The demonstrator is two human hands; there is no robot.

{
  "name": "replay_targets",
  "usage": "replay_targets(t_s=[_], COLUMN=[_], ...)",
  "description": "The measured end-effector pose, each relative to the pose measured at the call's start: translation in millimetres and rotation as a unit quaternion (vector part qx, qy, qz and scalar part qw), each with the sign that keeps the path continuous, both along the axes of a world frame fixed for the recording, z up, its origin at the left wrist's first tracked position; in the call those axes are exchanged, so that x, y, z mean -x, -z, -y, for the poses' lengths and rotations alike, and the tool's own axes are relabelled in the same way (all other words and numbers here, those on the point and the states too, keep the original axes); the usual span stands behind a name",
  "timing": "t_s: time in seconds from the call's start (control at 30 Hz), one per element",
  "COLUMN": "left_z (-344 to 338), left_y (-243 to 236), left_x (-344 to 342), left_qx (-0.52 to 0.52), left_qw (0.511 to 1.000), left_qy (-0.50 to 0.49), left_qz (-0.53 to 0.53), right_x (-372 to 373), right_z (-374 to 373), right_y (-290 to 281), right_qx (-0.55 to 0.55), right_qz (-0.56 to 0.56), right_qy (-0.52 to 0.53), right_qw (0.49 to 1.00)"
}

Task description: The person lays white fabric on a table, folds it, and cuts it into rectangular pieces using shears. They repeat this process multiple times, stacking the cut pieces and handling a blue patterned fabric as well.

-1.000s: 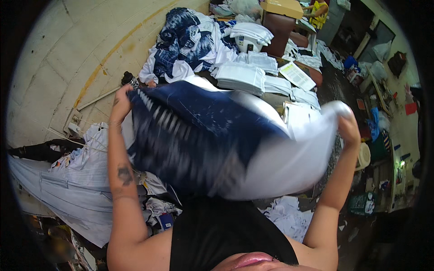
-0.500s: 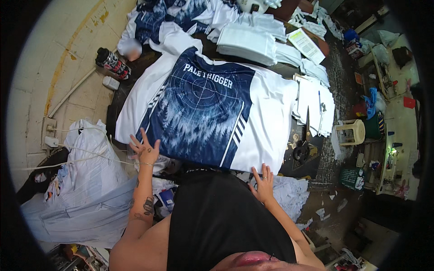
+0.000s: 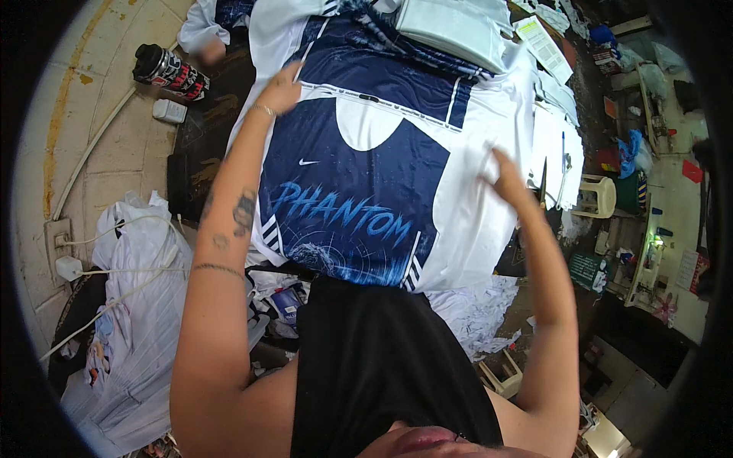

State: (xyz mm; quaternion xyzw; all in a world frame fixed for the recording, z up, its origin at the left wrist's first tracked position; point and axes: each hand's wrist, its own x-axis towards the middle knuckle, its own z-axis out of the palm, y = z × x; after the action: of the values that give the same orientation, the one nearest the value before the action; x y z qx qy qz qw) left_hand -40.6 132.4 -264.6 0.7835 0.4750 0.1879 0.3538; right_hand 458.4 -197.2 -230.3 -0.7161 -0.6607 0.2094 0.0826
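Currently: dark counter (image 3: 200, 149) carries everything, mostly covered. Largest item is the navy-and-white jersey (image 3: 359, 191), spread flat across the middle of the counter, collar toward the far edge, hem hanging at the near edge against the person's black top. White sleeves splay out toward the left and right edges.

Left hand (image 3: 279, 90) rests on the jersey's left shoulder area near the far-left part of the counter; fingers (image 3: 294, 74) together, pressed flat on the fabric, not clamped on anything. Thin bracelet on that wrist.

Right hand (image 3: 508, 177) sits on the white right sleeve near the counter's right edge; fingers (image 3: 500, 159) look loosely bunched and touch the cloth, but I cannot tell whether they pinch it.

So the jersey lies under and between both hands, touching each.

Beyond the collar, toward the far edge: stack of folded white garments (image 3: 458, 27), more navy fabric beside it. White plastic bag (image 3: 134, 305) of cloth stands off the left edge, lower down. Spray can (image 3: 169, 70) lies on its side at the far-left corner. Scissors (image 3: 544, 183) lie just past the right sleeve at the right edge.
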Motion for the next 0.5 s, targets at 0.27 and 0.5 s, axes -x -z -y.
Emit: replay_targets(t_s=[0.27,0.5], left_z=[157.0,152.9], left_y=[66.0,25.8], left_x=[83.1,21.4], left_qx=[-0.244,-0.176], left_qw=[0.903,0.892], left_qy=[-0.157,-0.318], left_qz=[-0.316,-0.268], right_x=[57.9,-78.2], right_z=[203.5,205.8], right_y=[22.0,23.6], right_qx=[-0.081,0.122], right_qz=[0.141,0.141], right_qy=[0.1,0.293], right_qw=[0.982,0.938])
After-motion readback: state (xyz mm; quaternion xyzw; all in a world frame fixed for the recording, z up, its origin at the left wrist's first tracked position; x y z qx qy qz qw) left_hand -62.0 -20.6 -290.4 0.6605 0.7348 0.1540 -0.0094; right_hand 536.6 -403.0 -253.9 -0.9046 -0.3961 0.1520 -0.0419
